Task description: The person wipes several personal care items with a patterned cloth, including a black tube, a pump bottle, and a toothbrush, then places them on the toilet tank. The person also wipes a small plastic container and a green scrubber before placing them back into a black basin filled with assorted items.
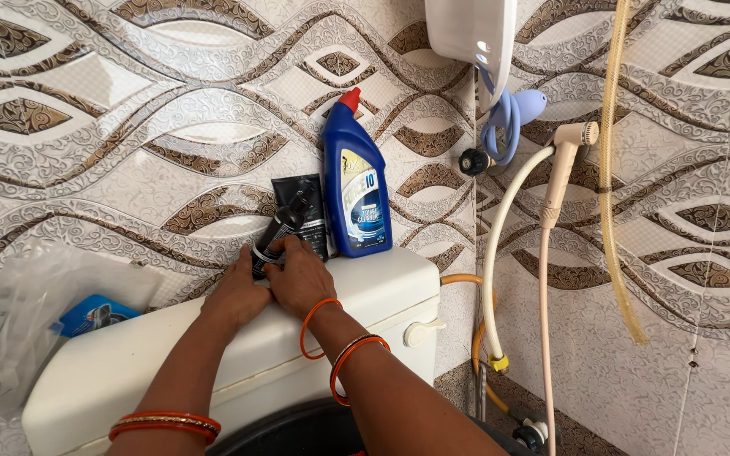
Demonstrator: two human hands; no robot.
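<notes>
Both of my hands rest on top of a white toilet cistern (365, 291). My left hand (236, 294) and my right hand (300, 274) together grip a slim black bottle (277, 232) that leans against the patterned wall tiles. Right behind it stands a flat black tube (313, 211). A tall blue cleaner bottle with a red cap (354, 181) stands upright just right of my hands, not touched. Orange bangles circle both wrists.
A clear plastic bag holding a blue packet (86, 314) lies on the cistern's left end. A hand-spray nozzle with white hose (561, 169) and a yellowish hose (612, 169) hang on the right wall. A white fixture (471, 34) is mounted above. The flush lever (422, 332) sticks out.
</notes>
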